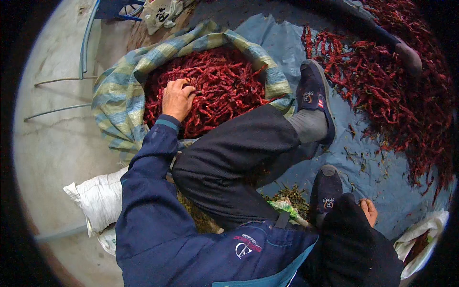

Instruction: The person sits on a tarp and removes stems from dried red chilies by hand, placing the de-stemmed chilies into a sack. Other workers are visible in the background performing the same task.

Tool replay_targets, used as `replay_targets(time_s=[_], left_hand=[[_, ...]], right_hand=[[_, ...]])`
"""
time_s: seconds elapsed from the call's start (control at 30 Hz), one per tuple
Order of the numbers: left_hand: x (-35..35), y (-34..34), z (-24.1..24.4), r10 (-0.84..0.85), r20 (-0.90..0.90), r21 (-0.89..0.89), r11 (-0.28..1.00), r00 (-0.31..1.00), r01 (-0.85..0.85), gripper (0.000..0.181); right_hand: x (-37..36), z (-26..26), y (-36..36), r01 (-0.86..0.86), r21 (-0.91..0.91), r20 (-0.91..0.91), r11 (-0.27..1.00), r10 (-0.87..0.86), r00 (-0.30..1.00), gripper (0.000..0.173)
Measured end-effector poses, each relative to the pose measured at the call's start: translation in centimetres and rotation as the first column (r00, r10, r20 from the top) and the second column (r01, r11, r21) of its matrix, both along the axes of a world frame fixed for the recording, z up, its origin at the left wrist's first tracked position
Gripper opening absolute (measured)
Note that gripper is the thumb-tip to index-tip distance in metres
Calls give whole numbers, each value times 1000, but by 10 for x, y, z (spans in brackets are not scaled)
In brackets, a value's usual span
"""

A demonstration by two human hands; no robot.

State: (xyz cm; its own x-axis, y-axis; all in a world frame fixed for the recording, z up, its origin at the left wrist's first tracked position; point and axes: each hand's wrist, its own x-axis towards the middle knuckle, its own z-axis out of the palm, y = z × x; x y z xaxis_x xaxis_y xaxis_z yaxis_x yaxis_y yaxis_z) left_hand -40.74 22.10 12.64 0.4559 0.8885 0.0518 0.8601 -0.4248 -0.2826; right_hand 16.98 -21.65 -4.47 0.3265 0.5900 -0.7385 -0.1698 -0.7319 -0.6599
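My left hand (179,97) is over the dried red chillies (222,89), its fingers curled at the top of the heap. Whether it grips any of them cannot be told. Around these chillies stands a wide-mouthed sack (118,97) with blue, green and pale checks, its rim rolled outward. Beyond my right knee, my right hand (368,212) shows only in part, low over the blue tarpaulin (380,186). Its fingers are bent, and the knee hides the rest, so its hold is unclear.
A large spread of red chillies (391,93) covers the tarpaulin's right side, with a dark-clothed limb (408,57) over it. Stems and scraps (292,197) lie between my legs. White sacks stand at left (102,201) and lower right (423,240). Metal rods (59,111) jut out at left.
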Motion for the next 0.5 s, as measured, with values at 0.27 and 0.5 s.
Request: replay_targets(time_s=[0.27,0.5], left_hand=[[13,-5,27,260,717,-216,965,647,-148,14],[13,-21,55,392,907,-356,910,155,-215,21]], right_hand=[[-8,8,14,36,117,35,992,-41,999,19],[5,12,1,-490,-219,364,844,537,761,26]])
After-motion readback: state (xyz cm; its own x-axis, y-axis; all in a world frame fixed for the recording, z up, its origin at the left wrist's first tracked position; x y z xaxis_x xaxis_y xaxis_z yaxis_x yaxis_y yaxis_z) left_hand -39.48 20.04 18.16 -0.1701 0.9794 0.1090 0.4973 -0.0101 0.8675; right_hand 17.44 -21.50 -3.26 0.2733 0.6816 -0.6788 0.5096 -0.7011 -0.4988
